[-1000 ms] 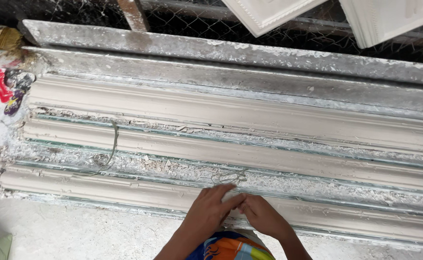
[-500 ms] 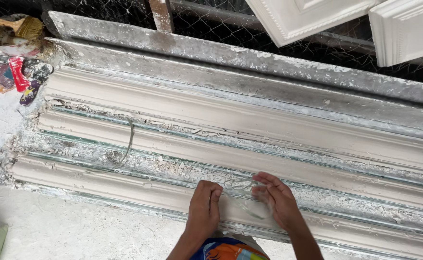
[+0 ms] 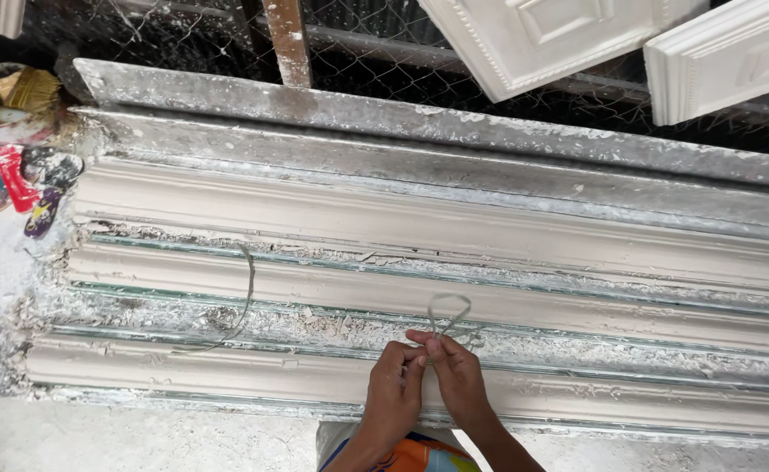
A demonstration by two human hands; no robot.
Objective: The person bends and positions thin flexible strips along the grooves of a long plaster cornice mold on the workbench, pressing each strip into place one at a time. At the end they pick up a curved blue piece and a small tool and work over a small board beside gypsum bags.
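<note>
Roughly, by size:
Bench (image 3: 17, 428): pale, dusted with white plaster, carrying everything below.
Moulds (image 3: 454, 223): long grey-beige cornice strips lying side by side across the bench, crusted with plaster crumbs between them.
White panels (image 3: 542, 35): two moulded pieces leaning at the top right, against a wire fence.
Clutter (image 3: 17, 175): a brush and coloured scraps at the far left edge (too blurred to tell more).
Loose wire (image 3: 246, 288): a thin curved strand lying across the middle strips, well apart from the hands.
Left hand (image 3: 393, 398): fingers pinched, touching the right hand.
Right hand (image 3: 456, 380): pinched on the wire loop.
Wire loop (image 3: 448, 308): small, thin, rising just above both hands' fingertips, over the nearest strips.
</note>
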